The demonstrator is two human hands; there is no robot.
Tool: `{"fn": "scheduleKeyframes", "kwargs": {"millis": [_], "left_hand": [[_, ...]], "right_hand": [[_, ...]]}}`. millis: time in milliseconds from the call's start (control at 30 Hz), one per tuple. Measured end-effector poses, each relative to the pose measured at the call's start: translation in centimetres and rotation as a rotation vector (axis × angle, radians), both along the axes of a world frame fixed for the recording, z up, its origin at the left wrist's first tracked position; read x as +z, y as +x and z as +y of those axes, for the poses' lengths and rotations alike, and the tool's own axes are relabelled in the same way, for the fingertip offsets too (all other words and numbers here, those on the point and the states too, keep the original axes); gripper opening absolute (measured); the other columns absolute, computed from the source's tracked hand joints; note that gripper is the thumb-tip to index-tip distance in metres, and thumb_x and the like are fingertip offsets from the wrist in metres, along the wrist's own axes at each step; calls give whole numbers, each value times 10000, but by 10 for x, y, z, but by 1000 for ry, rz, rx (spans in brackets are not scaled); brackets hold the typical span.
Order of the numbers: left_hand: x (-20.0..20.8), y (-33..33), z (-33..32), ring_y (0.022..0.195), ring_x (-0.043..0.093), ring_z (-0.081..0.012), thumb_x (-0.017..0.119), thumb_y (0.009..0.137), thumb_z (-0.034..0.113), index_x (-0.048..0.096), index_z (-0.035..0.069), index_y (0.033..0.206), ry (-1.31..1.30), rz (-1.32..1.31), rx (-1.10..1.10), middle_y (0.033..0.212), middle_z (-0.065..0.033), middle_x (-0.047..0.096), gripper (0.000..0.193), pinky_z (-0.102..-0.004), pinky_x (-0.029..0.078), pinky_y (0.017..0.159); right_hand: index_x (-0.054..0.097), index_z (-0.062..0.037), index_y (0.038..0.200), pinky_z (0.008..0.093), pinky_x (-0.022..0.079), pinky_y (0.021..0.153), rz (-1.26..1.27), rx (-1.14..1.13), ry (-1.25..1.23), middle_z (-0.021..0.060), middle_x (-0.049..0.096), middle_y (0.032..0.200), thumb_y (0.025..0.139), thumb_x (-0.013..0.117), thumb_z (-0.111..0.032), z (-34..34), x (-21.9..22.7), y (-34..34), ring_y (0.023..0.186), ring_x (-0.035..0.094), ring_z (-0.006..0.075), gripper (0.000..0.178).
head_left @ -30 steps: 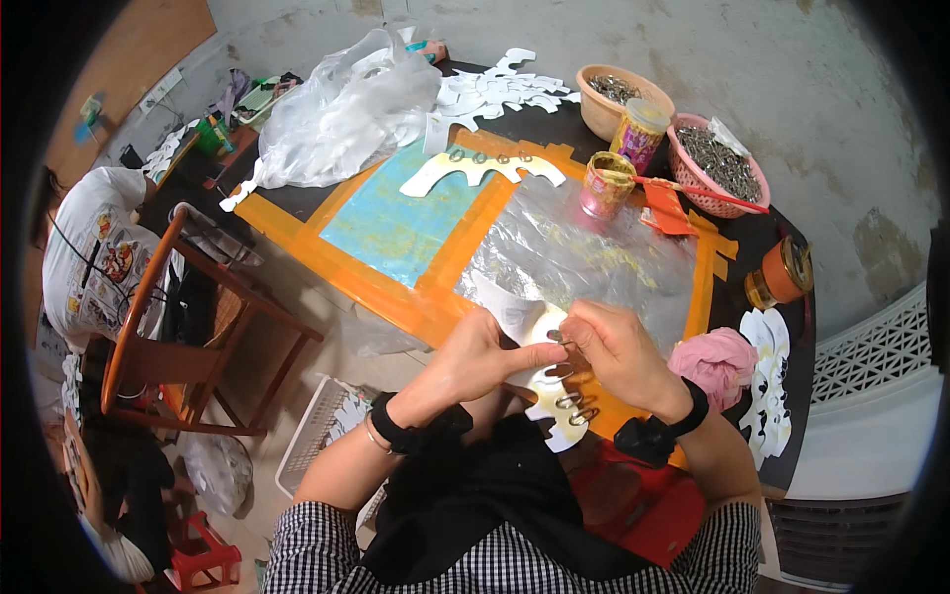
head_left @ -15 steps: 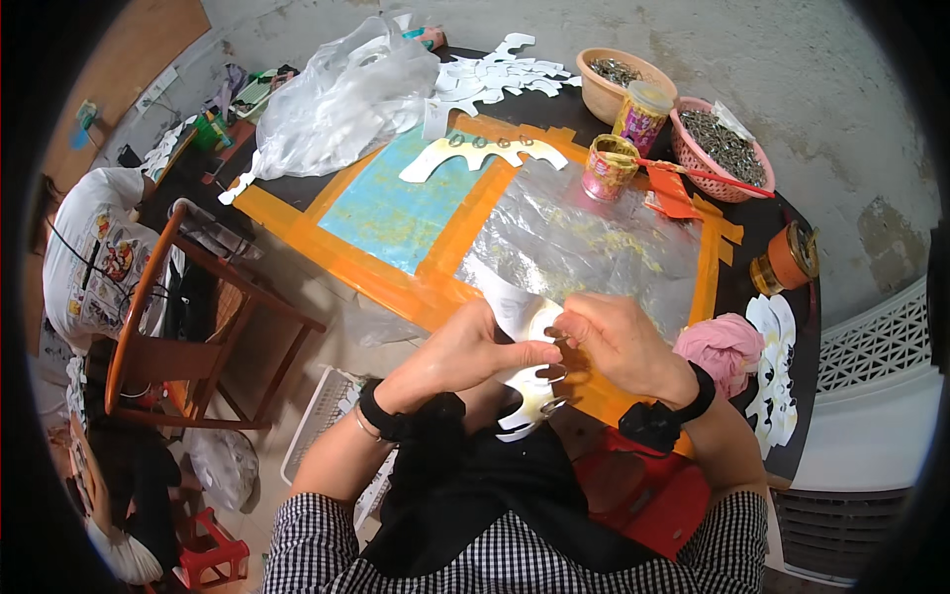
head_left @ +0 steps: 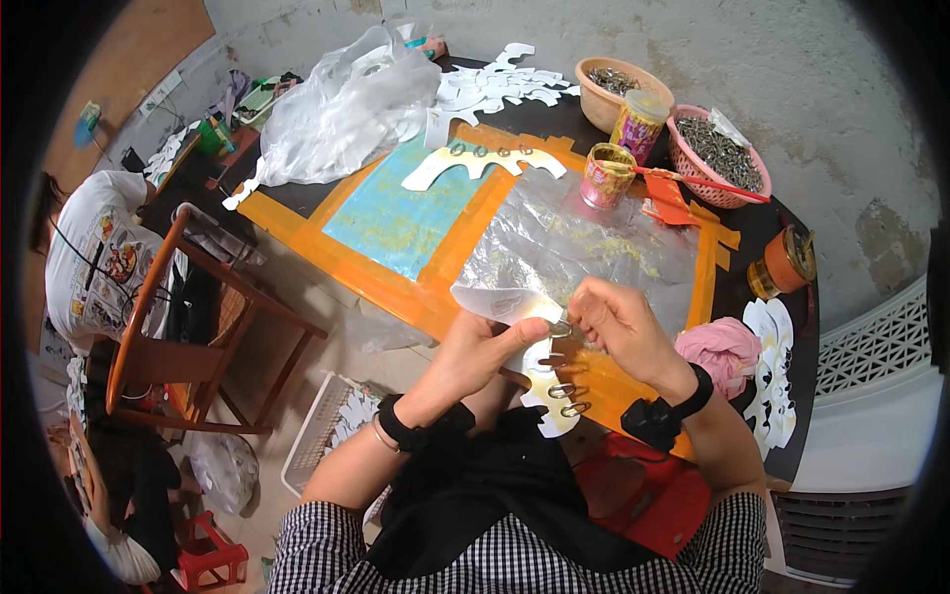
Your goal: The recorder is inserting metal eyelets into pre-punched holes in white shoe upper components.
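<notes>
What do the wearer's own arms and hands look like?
Left hand and right hand ungloved. Each wrist: black band with a bulky dark unit; the left also has a thin, light bangle. Black-and-white checked sleeves, forearms uncovered.

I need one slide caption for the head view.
Left hand gripping a curved white piece with metal loops, right hand close by, at a taped worktable.

The dark counter is covered by a blue sheet and a clear sheet, both bordered with orange tape. The far left is occupied by a plastic bag, with white cutouts beside it; a peach bowl and a pink basket are set far right, a pink cloth and white pieces near right.
</notes>
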State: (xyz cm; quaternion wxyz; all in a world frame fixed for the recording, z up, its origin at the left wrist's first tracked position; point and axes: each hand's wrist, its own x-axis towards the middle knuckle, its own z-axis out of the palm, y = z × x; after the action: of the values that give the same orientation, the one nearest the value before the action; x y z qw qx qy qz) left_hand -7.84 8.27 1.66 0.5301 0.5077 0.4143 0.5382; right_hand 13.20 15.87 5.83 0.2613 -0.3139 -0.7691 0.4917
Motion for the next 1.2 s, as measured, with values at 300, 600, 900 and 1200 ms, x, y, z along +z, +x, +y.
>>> {"fn": "scheduleKeyframes", "kwargs": {"millis": [300,600,900,1200], "left_hand": [[2,8,-6,876,652,-77,732,970,250,671,-11,1195,-28,69,-93,984,-18,725,350,-278,543,702],[20,1,-1,945,657,-82,606,1057,287,684,1,1173,-257,-165,96,1058,-48,731,318,-266,538,822],[2,-9,7,899,677,-99,525,1069,455,684,-8,1157,-227,-235,140,1036,-45,726,497,-281,550,791],[13,-4,-14,1006,628,-123,730,959,96,396,48,1469,-261,-228,-4,1052,-63,645,611,-295,519,907]], "right_hand": [[608,24,918,330,410,586,7,22,143,69,548,692,1042,606,-238,-8,-5,-11,651,525,116,290],[643,-20,996,212,492,635,264,95,-459,29,619,832,1051,524,-516,7,-7,4,720,603,88,513],[650,15,1043,222,530,677,92,203,-437,16,676,887,1010,650,-102,-3,-13,-6,782,642,58,122],[649,5,1041,217,519,646,232,-16,-315,-4,662,888,1009,647,-95,-4,-17,-6,764,625,39,105]]}}
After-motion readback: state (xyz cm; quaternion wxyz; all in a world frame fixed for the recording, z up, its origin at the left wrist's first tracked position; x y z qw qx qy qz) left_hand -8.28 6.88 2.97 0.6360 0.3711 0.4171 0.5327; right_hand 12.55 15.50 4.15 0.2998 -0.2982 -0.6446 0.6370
